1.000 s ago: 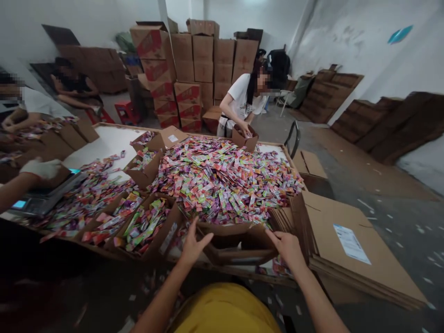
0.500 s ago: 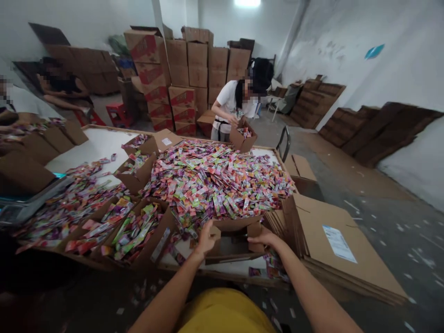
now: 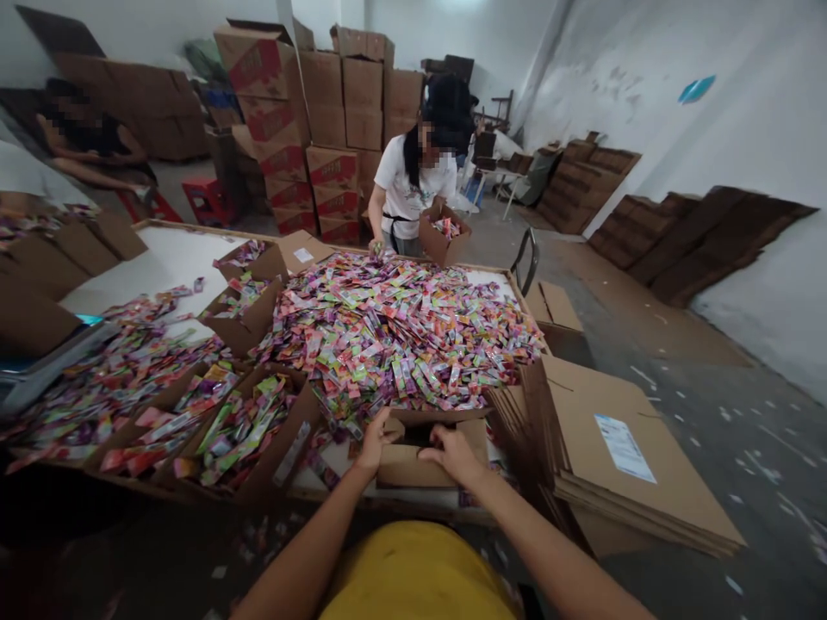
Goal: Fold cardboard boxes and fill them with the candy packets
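In front of me, at the table's near edge, stands a small cardboard box [image 3: 413, 466] with a dark opening. My left hand [image 3: 374, 441] grips the box at its left end, with the fingers on the upper edge. My right hand [image 3: 450, 451] has its fingers curled over the box's near side, at the flap by the opening. Just beyond the box spreads a large heap of colourful small packets [image 3: 401, 336]. Left of it, an open box of packets [image 3: 249, 430] stands beside another filled box [image 3: 171, 422].
Flattened cardboard sheets [image 3: 607, 387] are stacked at the right. Across the table, a person [image 3: 407, 185] holds a box of packets [image 3: 445, 232] and reaches into the heap. A scale [image 3: 58, 366] sits at the left, near more boxes. Other people are at the far left.
My right hand has moved left from the box's right end to its near side, where a flap now covers the front. The person opposite has lowered one hand to the heap.
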Available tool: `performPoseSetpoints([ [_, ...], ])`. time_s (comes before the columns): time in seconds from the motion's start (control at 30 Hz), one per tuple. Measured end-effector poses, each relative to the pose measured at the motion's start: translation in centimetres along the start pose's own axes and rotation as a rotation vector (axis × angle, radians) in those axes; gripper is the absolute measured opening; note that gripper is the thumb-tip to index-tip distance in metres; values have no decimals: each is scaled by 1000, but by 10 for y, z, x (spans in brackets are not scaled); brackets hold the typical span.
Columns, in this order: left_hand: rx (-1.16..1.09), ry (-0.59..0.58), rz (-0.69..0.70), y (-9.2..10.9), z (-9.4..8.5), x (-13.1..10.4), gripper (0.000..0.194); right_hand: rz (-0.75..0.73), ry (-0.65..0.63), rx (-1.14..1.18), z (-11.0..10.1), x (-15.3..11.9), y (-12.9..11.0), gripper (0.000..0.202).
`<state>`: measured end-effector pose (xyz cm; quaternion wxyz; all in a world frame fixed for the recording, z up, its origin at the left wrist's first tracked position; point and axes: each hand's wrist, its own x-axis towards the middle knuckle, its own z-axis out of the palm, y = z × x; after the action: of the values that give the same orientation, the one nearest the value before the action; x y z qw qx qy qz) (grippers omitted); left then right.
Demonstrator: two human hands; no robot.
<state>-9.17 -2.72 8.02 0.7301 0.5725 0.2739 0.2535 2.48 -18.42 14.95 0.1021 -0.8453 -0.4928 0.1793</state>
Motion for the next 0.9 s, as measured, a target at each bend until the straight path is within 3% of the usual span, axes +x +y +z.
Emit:
performPoseSetpoints([
  [0.07,-30,-26,-15,3,-2,1,46,-123,193,-182,-3,-3,-6,30],
  [0.13,-51,-31,-28,5,-3,2,43,-243,368,-344,-9,-11,-12,49],
  [0.2,-64,-30,-37,7,-3,3,41,-249,448,-409,-13,-17,-14,77],
  [0.27,-67,-31,-41,7,-2,2,39,-204,460,-412,-11,-18,-13,88],
  [0.4,-65,-58,-94,9,-7,-3,38,-248,480,-320,14,-24,-5,53],
  [0.53,-140,16,-91,29,-20,-6,28,-257,585,-278,28,-32,-7,51],
  [0.6,72,-19,72,48,-21,-5,26,-242,548,-273,20,-32,-9,55],
  [0.7,650,-337,379,74,-6,-4,34,-247,407,-265,5,-27,-10,51],
  [0.77,928,-448,469,80,8,-6,17,-266,397,-280,4,-26,-8,40],
  [0.8,1020,-443,480,78,13,-10,9,-280,449,-289,8,-26,-7,37],
  [0.9,1144,-319,497,59,19,-27,23,-333,696,-277,29,-28,-4,42],
])
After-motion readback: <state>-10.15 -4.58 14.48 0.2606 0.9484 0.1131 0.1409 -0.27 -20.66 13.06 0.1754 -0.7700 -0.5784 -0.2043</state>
